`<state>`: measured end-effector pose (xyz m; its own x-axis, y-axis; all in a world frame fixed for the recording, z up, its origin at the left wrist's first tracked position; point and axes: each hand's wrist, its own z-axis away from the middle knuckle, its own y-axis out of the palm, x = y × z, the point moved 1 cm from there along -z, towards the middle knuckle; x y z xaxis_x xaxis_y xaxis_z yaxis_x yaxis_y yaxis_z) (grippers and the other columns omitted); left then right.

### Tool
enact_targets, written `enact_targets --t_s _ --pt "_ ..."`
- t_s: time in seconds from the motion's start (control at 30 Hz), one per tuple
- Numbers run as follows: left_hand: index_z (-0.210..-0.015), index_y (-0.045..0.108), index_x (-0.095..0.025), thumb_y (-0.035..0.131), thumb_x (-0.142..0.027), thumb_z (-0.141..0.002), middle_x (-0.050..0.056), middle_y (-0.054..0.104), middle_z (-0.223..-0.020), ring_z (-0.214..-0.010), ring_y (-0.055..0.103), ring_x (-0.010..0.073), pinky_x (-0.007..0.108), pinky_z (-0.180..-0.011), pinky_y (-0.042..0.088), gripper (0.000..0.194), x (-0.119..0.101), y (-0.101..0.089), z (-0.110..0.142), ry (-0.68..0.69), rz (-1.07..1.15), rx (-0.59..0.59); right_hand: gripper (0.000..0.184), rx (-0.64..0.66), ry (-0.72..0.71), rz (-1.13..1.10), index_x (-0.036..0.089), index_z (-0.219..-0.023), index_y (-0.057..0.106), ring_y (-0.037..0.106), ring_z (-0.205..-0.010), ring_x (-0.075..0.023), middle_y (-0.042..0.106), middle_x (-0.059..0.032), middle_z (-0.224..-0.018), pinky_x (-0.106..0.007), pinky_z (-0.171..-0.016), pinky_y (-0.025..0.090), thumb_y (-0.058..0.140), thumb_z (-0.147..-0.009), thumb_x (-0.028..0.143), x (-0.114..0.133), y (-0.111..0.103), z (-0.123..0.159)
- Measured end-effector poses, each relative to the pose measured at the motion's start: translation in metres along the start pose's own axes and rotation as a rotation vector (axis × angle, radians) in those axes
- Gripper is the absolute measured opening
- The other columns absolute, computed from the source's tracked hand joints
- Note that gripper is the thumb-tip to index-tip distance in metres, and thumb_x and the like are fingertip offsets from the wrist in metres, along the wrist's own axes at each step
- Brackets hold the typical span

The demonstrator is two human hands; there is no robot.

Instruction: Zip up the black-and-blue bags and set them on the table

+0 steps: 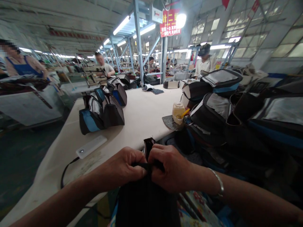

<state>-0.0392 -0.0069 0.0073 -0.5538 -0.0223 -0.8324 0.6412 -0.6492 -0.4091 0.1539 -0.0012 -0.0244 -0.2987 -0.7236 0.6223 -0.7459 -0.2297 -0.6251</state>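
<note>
A black fabric bag piece hangs in front of my body, its upper edge between my two hands. My left hand pinches that edge from the left, thumb and fingers pressed together. Close beside it, my right hand grips the same edge with curled fingers; a silver bracelet circles that wrist. A dark, frayed flap of material sticks up just beyond the fingers. Shadow hides the finer detail of the black piece.
Black, blue and grey bags stand on the left of the pale table. A jar with a yellow-handled tool sits at its right edge. More bags pile up on the right. A white corded device lies at left. Several people work beyond.
</note>
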Motion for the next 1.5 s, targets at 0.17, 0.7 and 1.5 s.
enact_targets --t_s 0.17,0.7,1.5 --pt "-0.074 0.056 -0.012 0.061 -0.027 -0.077 -0.005 0.040 -0.060 -0.055 0.031 0.0082 0.023 -0.048 0.020 0.016 0.002 -0.001 0.001 -0.009 0.104 -0.002 0.016 0.018 0.038 -0.206 0.013 -0.086 0.061 0.052 -0.070 -0.0110 0.058 -0.0027 -0.080 -0.024 -0.063 0.040 0.058 -0.071 0.008 -0.006 -0.006 0.003" --pt "-0.081 0.065 -0.010 0.060 -0.027 -0.076 -0.002 0.054 -0.068 -0.060 0.040 0.0103 0.023 -0.052 0.027 0.018 0.002 0.004 0.004 0.010 -0.005 -0.068 0.006 -0.049 0.010 0.094 0.013 -0.077 0.056 0.047 -0.070 -0.0128 0.053 -0.0056 -0.084 -0.026 -0.057 0.034 0.052 -0.080 0.009 0.029 -0.006 0.008" --pt "-0.077 0.065 -0.013 0.060 -0.033 -0.084 -0.004 0.048 -0.063 -0.055 0.037 0.0085 0.021 -0.046 0.025 0.022 -0.010 0.012 0.004 0.004 -0.139 -0.110 0.014 -0.138 0.206 -0.402 0.016 -0.075 0.049 0.048 -0.076 -0.0134 0.050 -0.0029 -0.084 -0.026 -0.065 0.038 0.046 -0.072 0.003 0.010 0.014 0.025"
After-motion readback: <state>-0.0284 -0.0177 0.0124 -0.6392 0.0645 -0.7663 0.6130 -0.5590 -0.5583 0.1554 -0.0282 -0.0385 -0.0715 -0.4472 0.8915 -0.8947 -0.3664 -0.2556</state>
